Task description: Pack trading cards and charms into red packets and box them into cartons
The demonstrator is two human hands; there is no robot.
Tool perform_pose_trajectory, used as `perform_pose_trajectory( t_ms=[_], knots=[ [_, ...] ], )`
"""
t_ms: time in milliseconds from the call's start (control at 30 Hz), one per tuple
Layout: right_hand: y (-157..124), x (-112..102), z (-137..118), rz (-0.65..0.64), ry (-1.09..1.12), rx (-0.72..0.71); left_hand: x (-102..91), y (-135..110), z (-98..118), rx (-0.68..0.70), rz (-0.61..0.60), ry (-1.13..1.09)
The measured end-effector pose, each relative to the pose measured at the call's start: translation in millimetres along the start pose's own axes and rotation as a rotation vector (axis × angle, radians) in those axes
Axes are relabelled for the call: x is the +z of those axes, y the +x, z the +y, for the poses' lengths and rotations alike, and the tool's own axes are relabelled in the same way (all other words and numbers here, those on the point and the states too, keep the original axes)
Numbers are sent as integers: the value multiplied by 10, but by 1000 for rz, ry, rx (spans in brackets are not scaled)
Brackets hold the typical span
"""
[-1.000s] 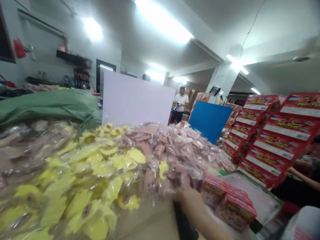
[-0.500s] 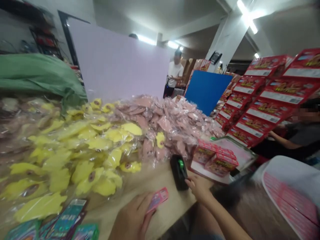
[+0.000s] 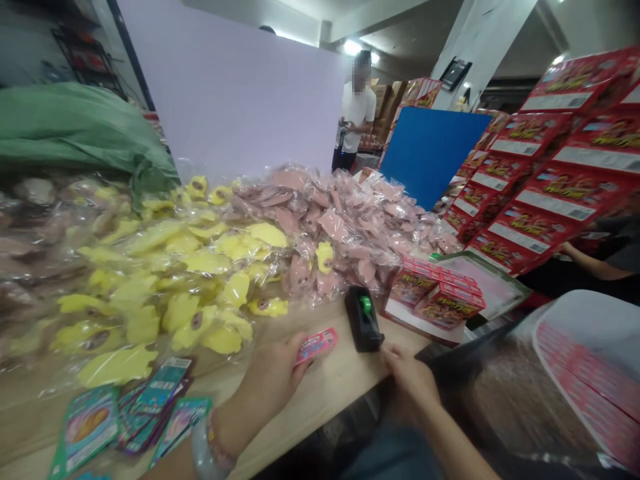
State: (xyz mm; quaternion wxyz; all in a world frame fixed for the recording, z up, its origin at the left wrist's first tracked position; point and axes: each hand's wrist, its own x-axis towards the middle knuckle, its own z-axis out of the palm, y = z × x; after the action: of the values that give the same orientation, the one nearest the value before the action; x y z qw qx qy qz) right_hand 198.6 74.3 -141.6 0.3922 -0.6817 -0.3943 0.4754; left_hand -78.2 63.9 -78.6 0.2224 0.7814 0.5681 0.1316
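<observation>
Wooden tabletop (image 3: pixel 320 393), near edge: left hand (image 3: pixel 273 367) pinching a pink card packet (image 3: pixel 316 346); right hand (image 3: pixel 410 381) holding nothing, just beside a black device (image 3: pixel 364 320) with green knob. Beyond: teal card packets (image 3: pixel 163 385), heaped bagged yellow pieces (image 3: pixel 175 280), bagged pink pieces (image 3: pixel 345 233).

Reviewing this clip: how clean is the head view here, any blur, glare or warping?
Head view: wide-angle warping bends the white board and red cartons; the plastic bags glare; the ceiling light flares; the sack at lower right looks soft; the left hand and pink packet are legible.
</observation>
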Motion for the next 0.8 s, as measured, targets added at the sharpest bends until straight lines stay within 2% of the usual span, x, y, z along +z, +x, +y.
perform_pose_trajectory(
  t_ms=[100, 167, 233, 300, 367, 467, 533, 600, 667, 700, 767, 800],
  knots=[
    [-270, 183, -19, -17, -6, -51, 15, 24, 17, -6, 26, 3],
    [-459, 482, -159, -154, 92, -77, 41, 25, 53, -7, 41, -4],
    [-610, 857, -320, -271, 285, -56, 62, 9, 98, -18, 37, -14],
    [-681, 1191, -405, -238, 447, 6, 66, -24, 133, -11, 17, -53],
    [-669, 1397, -359, -170, 466, 26, 49, -71, 139, 30, 12, -120],
    [-558, 1427, -133, -155, 269, -50, 12, -128, 103, 52, 10, -184],
    [-479, 1303, -31, -148, 125, -108, 16, -132, 80, 4, 23, -170],
    [-433, 1129, -65, -127, 41, -163, 60, -112, 99, -39, 52, -141],
    [-413, 974, -228, -77, -87, -325, 115, -102, 172, -23, 73, -117],
    [-400, 924, -333, -69, -210, -483, 125, -110, 210, 2, 76, -111],
    [-328, 895, -522, -84, -541, -908, 53, -162, 207, 52, 63, -100],
    [-258, 918, -582, -82, -702, -1134, -50, -217, 130, 34, 59, -81]
  ],
)
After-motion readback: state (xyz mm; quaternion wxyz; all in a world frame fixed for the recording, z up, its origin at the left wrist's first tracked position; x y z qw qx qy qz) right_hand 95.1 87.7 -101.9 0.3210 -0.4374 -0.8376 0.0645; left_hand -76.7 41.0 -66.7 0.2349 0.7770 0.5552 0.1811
